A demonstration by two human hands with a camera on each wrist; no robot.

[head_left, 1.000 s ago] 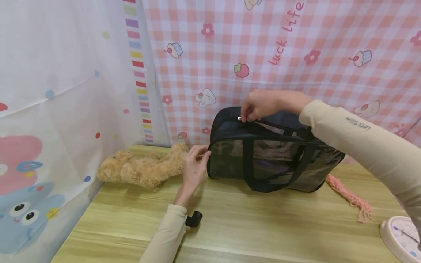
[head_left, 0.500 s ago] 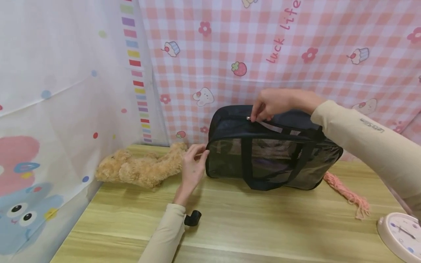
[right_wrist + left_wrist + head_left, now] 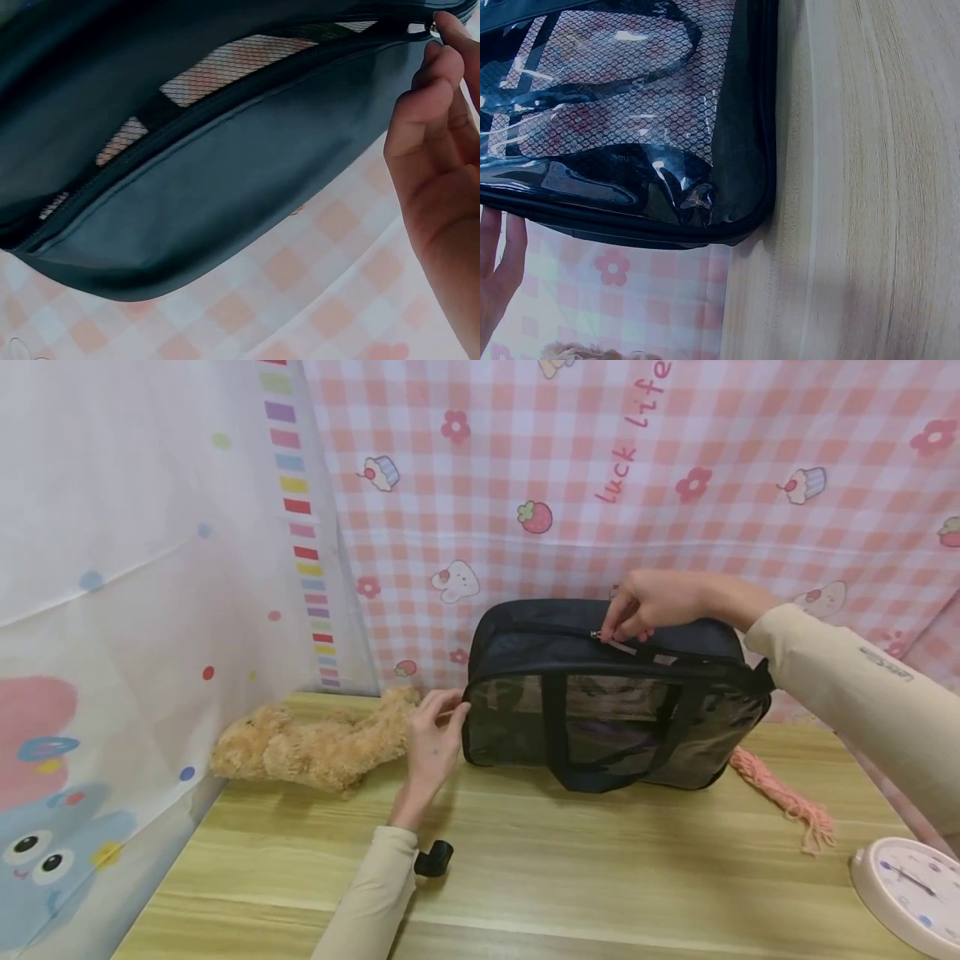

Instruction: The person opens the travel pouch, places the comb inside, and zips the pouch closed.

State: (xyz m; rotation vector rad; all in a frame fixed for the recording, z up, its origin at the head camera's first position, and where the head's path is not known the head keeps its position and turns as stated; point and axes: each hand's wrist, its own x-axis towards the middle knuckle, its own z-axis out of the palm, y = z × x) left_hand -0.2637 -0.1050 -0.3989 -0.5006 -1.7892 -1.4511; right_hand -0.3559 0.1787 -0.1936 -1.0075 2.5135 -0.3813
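A black handbag (image 3: 517, 656) with see-through sides and a mesh panel stands upright on the table. My right hand (image 3: 656, 602) pinches the small metal zipper pull (image 3: 596, 635) on its top. In the right wrist view the zipper gap (image 3: 232, 67) lies open to one side of the pull, with mesh showing through. In the head view, the seam left of the pull looks closed. At the bag's left end my left hand (image 3: 435, 743) holds the edge between thumb and fingers; in the left wrist view its fingertips (image 3: 514, 225) meet the black piping.
A fluffy tan plush toy (image 3: 315, 747) lies left of the bag. A bundle of pink yarn (image 3: 783, 797) is on the right, with a white clock (image 3: 903, 889) nearer the front. Checked cloth (image 3: 420, 527) hangs behind the wooden table (image 3: 600, 877).
My right hand has drawn the zipper pull rightward along the bag's top, and the open gap has become shorter. The left hand keeps its place at the bag's left edge.
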